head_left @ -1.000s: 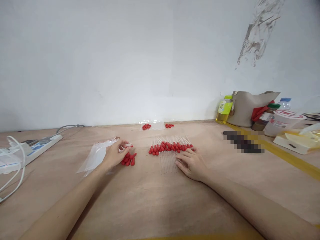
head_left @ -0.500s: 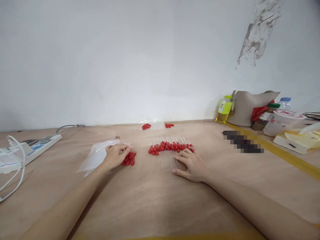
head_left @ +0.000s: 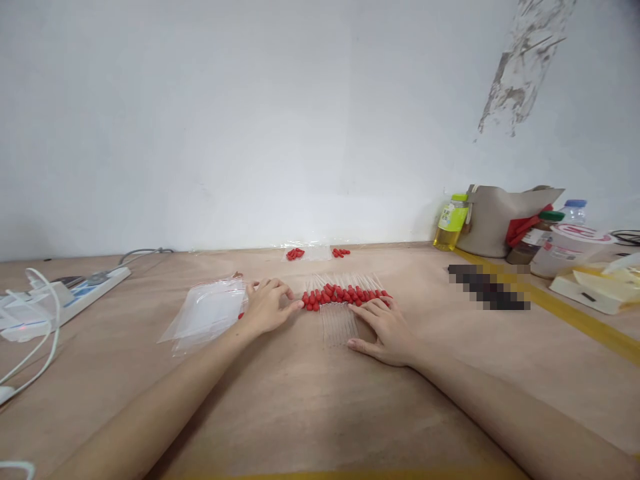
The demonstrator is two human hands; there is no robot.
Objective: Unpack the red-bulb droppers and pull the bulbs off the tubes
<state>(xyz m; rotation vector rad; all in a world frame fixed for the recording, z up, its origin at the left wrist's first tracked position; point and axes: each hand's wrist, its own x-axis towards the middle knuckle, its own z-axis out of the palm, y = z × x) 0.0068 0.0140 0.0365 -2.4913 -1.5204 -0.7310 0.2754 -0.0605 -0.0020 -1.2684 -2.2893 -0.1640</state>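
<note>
Glass droppers lie side by side in a row, with red rubber bulbs across their middle and more thin, pale stems pointing away behind the bulbs. At the row's left end is my left hand, thumb and forefinger apart beside the outermost bulbs; I see nothing between them. It covers most of a small pile of loose red bulbs, of which one bit shows by the wrist. Across the right end of the row, my right hand rests with spread fingers, touching bulbs and stems.
Clear plastic bags lie left of my left hand. Two small clusters of red bulbs sit on clear film near the wall. A power strip with cables is at left; a yellow-green bottle, grey bag and tub stand at right.
My left hand has moved right, from the loose bulb pile to the left end of the dropper row. My right hand stays in place. The view has shifted slightly.
</note>
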